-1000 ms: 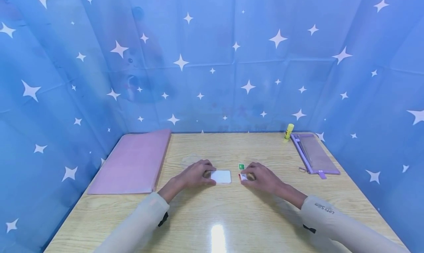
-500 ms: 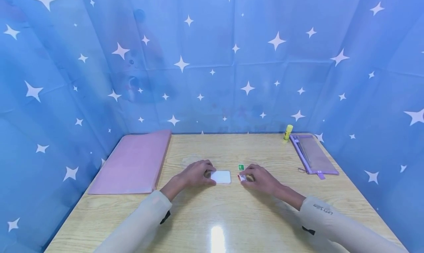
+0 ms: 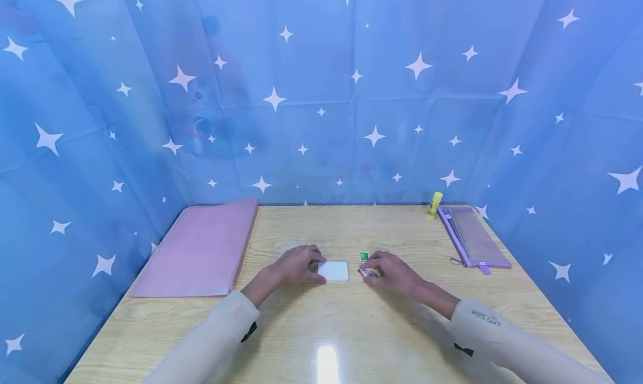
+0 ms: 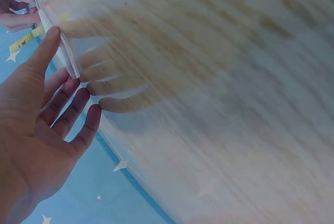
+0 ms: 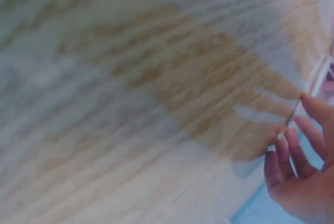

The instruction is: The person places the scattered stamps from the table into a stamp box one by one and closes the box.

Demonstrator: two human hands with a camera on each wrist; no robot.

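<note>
My left hand [image 3: 298,265] holds a white rectangular card or thin pad [image 3: 334,270] with rounded corners by its left end, flat on the table. In the left wrist view the thumb and fingers of that hand [image 4: 44,104] grip opposite edges of the white piece [image 4: 67,59], which looks layered. A short way to the right, my right hand [image 3: 397,272] pinches a small red-and-white card or sticker [image 3: 368,272] between thumb and fingers; its print is too small to read. Just beyond it lies a small green square with a white border [image 3: 364,256].
A pink folder [image 3: 196,250] lies on the left of the wooden table [image 3: 286,339]. At the back right stands a yellow glue stick [image 3: 435,204], beside a purple zip pouch [image 3: 474,236]. A blue curtain with white stars [image 3: 321,54] surrounds the table's back and sides.
The small red-and-white card has tilted slightly in my right hand's fingers. My left hand and the white piece stay in place; the head view has shifted slightly.
</note>
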